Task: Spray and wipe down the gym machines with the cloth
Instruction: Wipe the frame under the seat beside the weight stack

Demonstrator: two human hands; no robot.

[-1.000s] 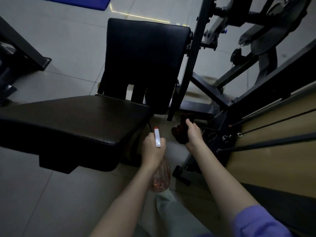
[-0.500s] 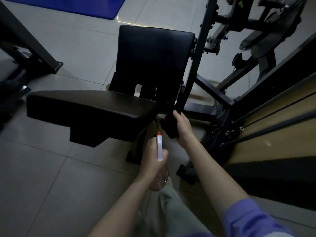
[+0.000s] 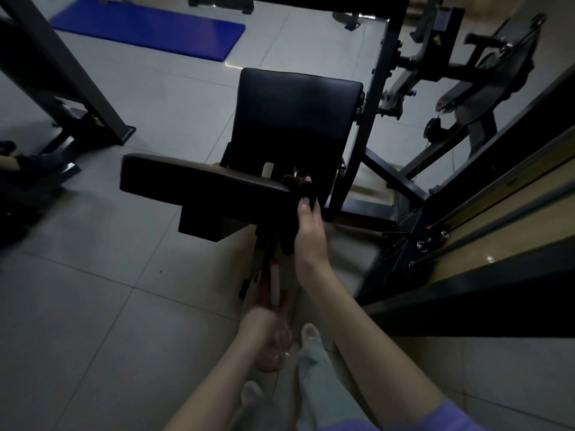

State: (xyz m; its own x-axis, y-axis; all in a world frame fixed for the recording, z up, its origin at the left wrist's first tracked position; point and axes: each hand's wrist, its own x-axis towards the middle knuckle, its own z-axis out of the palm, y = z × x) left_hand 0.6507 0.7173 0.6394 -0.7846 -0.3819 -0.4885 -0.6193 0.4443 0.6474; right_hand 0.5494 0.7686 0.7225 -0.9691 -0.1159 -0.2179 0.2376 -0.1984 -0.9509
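Observation:
A black padded seat (image 3: 199, 185) and upright back pad (image 3: 298, 116) belong to a dark gym machine at centre. My right hand (image 3: 309, 231) grips a dark cloth (image 3: 300, 189) and holds it against the seat's near right corner. Below it, my left hand (image 3: 264, 318) grips a clear spray bottle (image 3: 273, 346), whose white head with an orange tip (image 3: 274, 283) points up toward the seat. The bottle's body is partly hidden by my wrist.
The machine's black frame post (image 3: 370, 126) and base bars (image 3: 395, 181) rise right of the seat, with cables and a wooden panel (image 3: 497, 244) at far right. Another machine's frame (image 3: 71, 98) stands at left. A blue mat (image 3: 149, 29) lies on the tiled floor behind.
My right hand lifted the cloth from near the frame's base up to the seat's corner. My left hand with the bottle dropped lower, and the view pulled back from the seat.

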